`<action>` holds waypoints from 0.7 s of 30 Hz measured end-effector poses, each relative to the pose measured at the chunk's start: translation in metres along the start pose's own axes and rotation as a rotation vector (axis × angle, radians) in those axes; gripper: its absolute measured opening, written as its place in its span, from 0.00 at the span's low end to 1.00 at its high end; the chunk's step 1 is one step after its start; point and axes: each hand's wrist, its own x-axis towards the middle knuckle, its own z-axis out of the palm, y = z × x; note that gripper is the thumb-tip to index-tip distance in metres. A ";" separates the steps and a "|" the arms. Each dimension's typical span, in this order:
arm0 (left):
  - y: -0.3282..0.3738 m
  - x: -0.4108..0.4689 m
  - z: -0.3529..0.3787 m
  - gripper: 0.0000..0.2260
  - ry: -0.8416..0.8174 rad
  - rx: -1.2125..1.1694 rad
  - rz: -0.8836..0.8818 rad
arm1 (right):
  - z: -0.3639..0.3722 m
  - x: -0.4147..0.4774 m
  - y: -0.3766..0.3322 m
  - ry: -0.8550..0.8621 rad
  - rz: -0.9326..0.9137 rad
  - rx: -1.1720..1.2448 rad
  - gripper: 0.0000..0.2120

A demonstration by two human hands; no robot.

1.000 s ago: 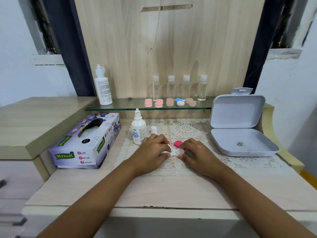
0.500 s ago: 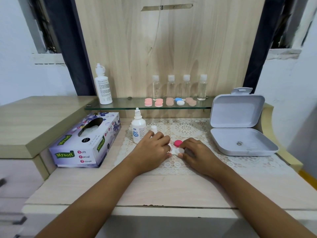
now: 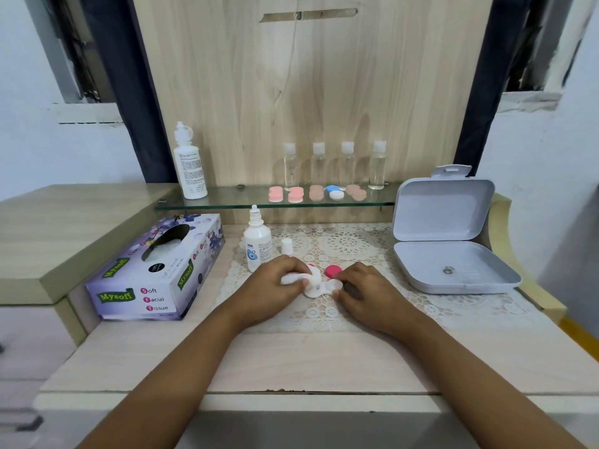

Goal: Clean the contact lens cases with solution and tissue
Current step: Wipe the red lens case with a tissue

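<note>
On the lace mat lies a white contact lens case [image 3: 332, 286]. My left hand [image 3: 278, 283] grips a wad of white tissue [image 3: 309, 281] and presses it onto the case's left well. My right hand [image 3: 363, 293] holds the case's right end with curled fingertips. A pink cap [image 3: 333, 271] lies just behind the case, and a second pink cap [image 3: 311, 265] peeks out behind the tissue. The small solution bottle [image 3: 257, 244] stands uncapped behind my left hand, its white cap [image 3: 287, 246] beside it.
A Mysoft tissue box [image 3: 155, 270] sits at the left. An open grey plastic box [image 3: 450, 247] stands at the right. The glass shelf [image 3: 227, 200] carries a large white bottle [image 3: 189, 166], several clear bottles [image 3: 334, 165] and several lens cases [image 3: 316, 193].
The tissue in my left hand now shows more and lies over the case's left well; the hand has shifted slightly. My right hand stays on the case.
</note>
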 end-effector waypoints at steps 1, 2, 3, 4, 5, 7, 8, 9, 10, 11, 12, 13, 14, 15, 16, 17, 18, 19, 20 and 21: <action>0.002 0.000 -0.001 0.07 0.023 -0.063 -0.020 | 0.000 -0.001 -0.001 -0.002 -0.006 0.004 0.15; 0.003 0.000 -0.001 0.07 0.045 -0.133 -0.037 | -0.001 -0.001 -0.001 0.005 -0.009 0.023 0.16; 0.004 0.000 -0.002 0.06 0.068 -0.206 -0.049 | -0.001 -0.001 -0.002 0.024 -0.007 0.055 0.17; 0.006 0.000 -0.001 0.06 0.087 -0.273 -0.051 | -0.002 -0.002 -0.003 0.057 -0.001 0.097 0.19; 0.008 0.000 -0.001 0.06 0.103 -0.320 -0.044 | -0.002 -0.002 -0.004 0.098 0.003 0.137 0.20; 0.012 0.000 0.002 0.05 0.113 -0.363 -0.020 | -0.003 -0.002 -0.006 0.197 -0.033 0.187 0.23; 0.013 0.000 0.004 0.05 0.110 -0.372 -0.011 | -0.003 -0.002 -0.007 0.234 -0.066 0.209 0.23; 0.014 0.001 0.006 0.05 0.104 -0.387 -0.003 | -0.005 -0.002 -0.010 0.259 -0.092 0.232 0.23; 0.015 0.001 0.008 0.05 0.094 -0.405 0.002 | -0.005 -0.002 -0.012 0.282 -0.119 0.251 0.21; 0.015 0.001 0.010 0.05 0.084 -0.417 0.008 | -0.005 -0.002 -0.014 0.302 -0.135 0.268 0.20; 0.015 0.001 0.011 0.04 0.075 -0.419 0.011 | -0.005 -0.003 -0.015 0.322 -0.144 0.298 0.18; 0.015 0.002 0.012 0.02 0.071 -0.415 0.011 | -0.007 -0.003 -0.018 0.336 -0.135 0.340 0.16; 0.015 0.002 0.013 0.02 0.072 -0.413 0.010 | -0.008 -0.004 -0.019 0.347 -0.122 0.402 0.13; 0.014 0.002 0.013 0.02 0.080 -0.412 0.009 | -0.010 -0.004 -0.020 0.349 -0.098 0.467 0.07; 0.014 0.002 0.013 0.02 0.092 -0.407 0.010 | -0.013 -0.005 -0.021 0.347 -0.074 0.548 0.03; 0.014 0.002 0.013 0.01 0.110 -0.389 0.011 | -0.015 -0.005 -0.021 0.356 -0.033 0.611 0.06; 0.014 0.001 0.012 0.01 0.129 -0.359 0.006 | -0.017 -0.006 -0.020 0.372 0.001 0.673 0.08; 0.013 0.001 0.012 0.01 0.144 -0.312 -0.005 | -0.019 -0.006 -0.019 0.406 0.042 0.695 0.09; 0.013 0.000 0.012 0.02 0.153 -0.248 -0.023 | -0.021 -0.007 -0.018 0.450 0.070 0.687 0.09; 0.013 -0.001 0.012 0.02 0.153 -0.169 -0.038 | -0.023 -0.007 -0.017 0.492 0.090 0.641 0.09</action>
